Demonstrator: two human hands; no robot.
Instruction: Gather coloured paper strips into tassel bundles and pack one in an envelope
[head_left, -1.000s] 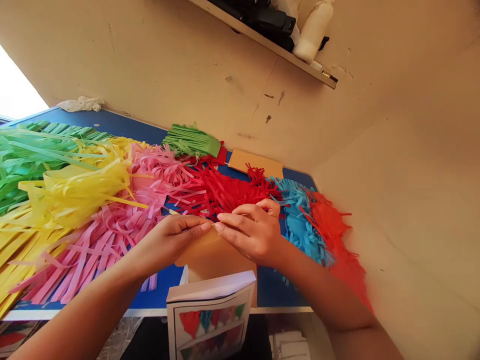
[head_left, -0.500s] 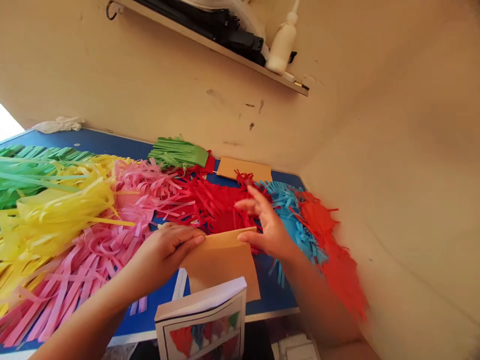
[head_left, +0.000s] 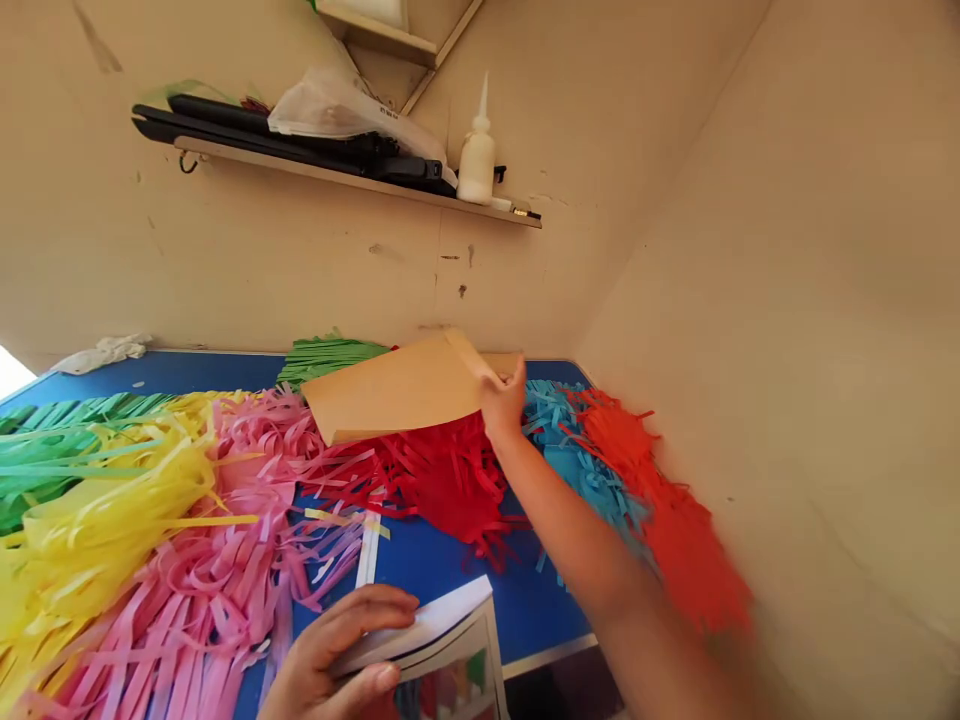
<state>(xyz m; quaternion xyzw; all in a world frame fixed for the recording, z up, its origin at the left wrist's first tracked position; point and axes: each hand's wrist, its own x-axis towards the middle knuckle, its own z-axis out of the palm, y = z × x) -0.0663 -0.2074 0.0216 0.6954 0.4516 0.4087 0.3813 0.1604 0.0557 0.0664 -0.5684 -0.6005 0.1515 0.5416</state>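
My right hand (head_left: 504,398) grips a tan paper sheet (head_left: 397,390) by its right edge. The sheet is tilted above the red fringed paper (head_left: 457,480) and hides part of the green fringed paper (head_left: 322,358) at the back. Low in the view, my left hand (head_left: 352,650) holds the upper left corner of a white-edged panel (head_left: 457,640), thumb in front and fingers over the top. A black-bordered picture of coloured fringes shows on its face; its lower part is cut off.
Pink (head_left: 225,560), yellow (head_left: 112,490) and green-teal fringes cover the table's left side. Blue (head_left: 574,450) and orange-red fringes (head_left: 682,530) lie on the right. Above, a wall shelf (head_left: 360,180) carries a white nozzle bottle (head_left: 477,165) and black items. A blue tabletop (head_left: 442,560) shows in front.
The tan sheet has gone from the near table edge up and back in my right hand. My left hand has let go of it and moved down onto the panel. The view has tilted up.
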